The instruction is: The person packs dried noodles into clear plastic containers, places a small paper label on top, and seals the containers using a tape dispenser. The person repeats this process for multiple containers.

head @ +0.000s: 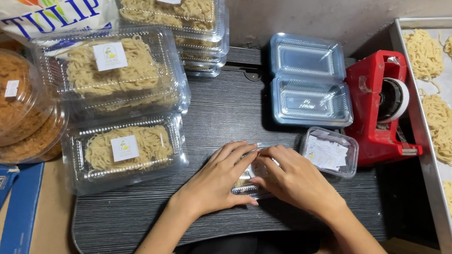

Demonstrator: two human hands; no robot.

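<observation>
My left hand (217,179) and my right hand (293,178) lie side by side on a clear plastic container (250,175) on the dark wooden table (136,222). Both palms press down on its lid and cover most of it; noodles show faintly between the hands. Just right of my right hand sits a small clear tub of paper labels (329,152). An open, empty clear container (309,81) lies behind it.
Closed noodle packs with white labels are stacked at left (124,149) and behind (112,71), (172,6). Round tubs of brown noodles (0,103) stand far left. A red tape dispenser (379,105) is at right, beside a metal tray (421,142) of loose noodle nests (444,127).
</observation>
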